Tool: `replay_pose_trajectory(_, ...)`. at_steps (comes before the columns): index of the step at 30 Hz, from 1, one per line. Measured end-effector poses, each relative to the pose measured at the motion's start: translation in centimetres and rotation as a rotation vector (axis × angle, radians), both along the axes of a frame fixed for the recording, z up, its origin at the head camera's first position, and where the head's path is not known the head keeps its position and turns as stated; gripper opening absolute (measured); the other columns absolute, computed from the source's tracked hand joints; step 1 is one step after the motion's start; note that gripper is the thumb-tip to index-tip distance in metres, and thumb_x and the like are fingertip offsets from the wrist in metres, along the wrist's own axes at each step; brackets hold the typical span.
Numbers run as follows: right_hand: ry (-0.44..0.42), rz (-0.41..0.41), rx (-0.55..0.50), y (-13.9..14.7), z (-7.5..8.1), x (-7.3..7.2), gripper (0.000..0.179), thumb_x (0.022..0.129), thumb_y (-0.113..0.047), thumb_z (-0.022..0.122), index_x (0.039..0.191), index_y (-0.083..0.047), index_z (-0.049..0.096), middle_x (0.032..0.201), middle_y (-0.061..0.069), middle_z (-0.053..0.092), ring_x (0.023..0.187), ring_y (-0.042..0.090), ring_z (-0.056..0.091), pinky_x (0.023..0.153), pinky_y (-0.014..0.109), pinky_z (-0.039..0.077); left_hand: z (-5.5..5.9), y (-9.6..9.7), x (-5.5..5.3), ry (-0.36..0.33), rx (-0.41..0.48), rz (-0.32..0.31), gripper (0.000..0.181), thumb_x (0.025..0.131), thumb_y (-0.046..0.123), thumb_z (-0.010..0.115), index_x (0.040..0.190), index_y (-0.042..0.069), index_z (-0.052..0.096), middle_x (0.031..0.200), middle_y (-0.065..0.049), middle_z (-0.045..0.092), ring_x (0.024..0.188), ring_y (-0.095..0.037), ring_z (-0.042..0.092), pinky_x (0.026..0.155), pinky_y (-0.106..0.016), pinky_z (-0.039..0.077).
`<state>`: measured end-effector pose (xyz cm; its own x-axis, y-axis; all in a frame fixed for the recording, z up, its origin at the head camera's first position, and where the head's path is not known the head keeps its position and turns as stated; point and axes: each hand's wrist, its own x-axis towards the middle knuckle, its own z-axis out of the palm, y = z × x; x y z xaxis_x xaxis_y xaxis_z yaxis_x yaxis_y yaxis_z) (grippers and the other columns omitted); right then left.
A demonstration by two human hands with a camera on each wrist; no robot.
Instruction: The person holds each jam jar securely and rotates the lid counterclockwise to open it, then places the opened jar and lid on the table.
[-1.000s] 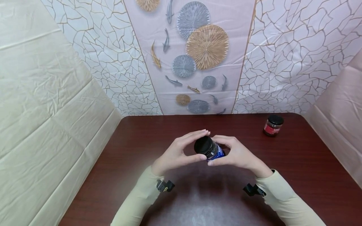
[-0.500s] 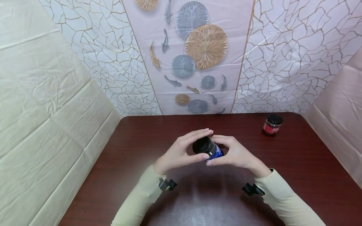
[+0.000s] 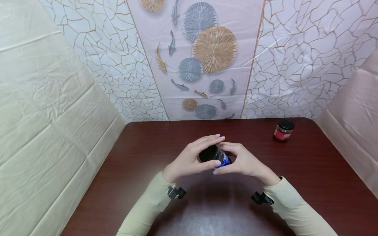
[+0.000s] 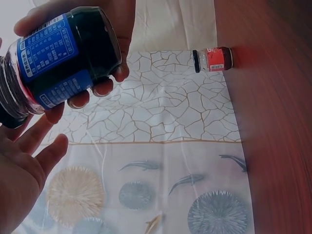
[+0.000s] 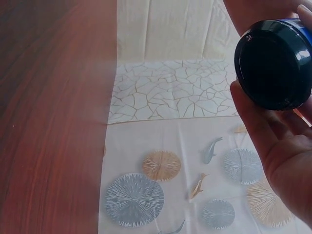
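Observation:
A glass jar (image 3: 225, 160) with a blue label and black lid (image 3: 208, 153) is held tilted above the table, lid toward the left. My left hand (image 3: 193, 159) curls round the lid end, thumb along its near side and fingers over its far side. My right hand (image 3: 245, 160) grips the jar's lower body between thumb and fingers. In the left wrist view the jar's printed label (image 4: 51, 44) faces the camera, with the right hand's fingers wrapped round it. The right wrist view shows the jar's dark base (image 5: 273, 70) above the right palm.
A second jar (image 3: 283, 131), with a red label and black lid, stands at the back right of the dark red wooden table (image 3: 153, 144). A patterned cloth (image 3: 203, 65) hangs behind the table, with pale cloth at both sides.
My left hand has slid slightly right, farther over the lid. The jar and my right hand have drifted a little left; the red-labelled jar stays in place.

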<state>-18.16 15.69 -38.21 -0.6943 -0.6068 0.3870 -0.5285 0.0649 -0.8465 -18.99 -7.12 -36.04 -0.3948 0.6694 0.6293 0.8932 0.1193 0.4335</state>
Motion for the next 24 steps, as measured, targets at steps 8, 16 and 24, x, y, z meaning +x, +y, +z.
replay_pose_trajectory(8, 0.019, -0.026, 0.01, 0.0, -0.1, 0.0, 0.072, 0.074, -0.013, 0.091, 0.139, -0.011, 0.06, 0.135, 0.004, 0.063, 0.11, 0.021, 0.066, 0.085, 0.036, 0.059, 0.2, 0.4, 0.3, 0.007, 0.009, 0.025, 0.061, 0.089, 0.017, 0.077, 0.144, 0.004, 0.053, 0.15, -0.008, 0.05, 0.143, -0.02, 0.041, 0.116, -0.037, 0.035)
replay_pose_trajectory(16, 0.017, -0.038, 0.024, -0.2, -0.2, 0.0, 0.07, 0.073, -0.016, 0.092, 0.136, -0.012, 0.062, 0.129, 0.002, 0.066, 0.105, 0.019, 0.067, 0.084, 0.035, 0.06, 0.4, 0.8, 0.5, 0.026, 0.03, 0.017, 0.056, 0.091, 0.014, 0.073, 0.143, 0.004, 0.054, 0.148, -0.01, 0.053, 0.142, -0.02, 0.043, 0.116, -0.037, 0.036)
replay_pose_trajectory(24, 0.041, -0.051, 0.044, -0.4, -0.4, 0.0, 0.061, 0.074, -0.018, 0.092, 0.129, -0.015, 0.066, 0.118, -0.001, 0.071, 0.1, 0.017, 0.067, 0.083, 0.034, 0.059, 0.2, 1.0, 0.7, 0.022, 0.04, -0.006, 0.052, 0.092, 0.01, 0.072, 0.141, 0.003, 0.056, 0.145, -0.009, 0.055, 0.139, -0.02, 0.046, 0.114, -0.036, 0.038)
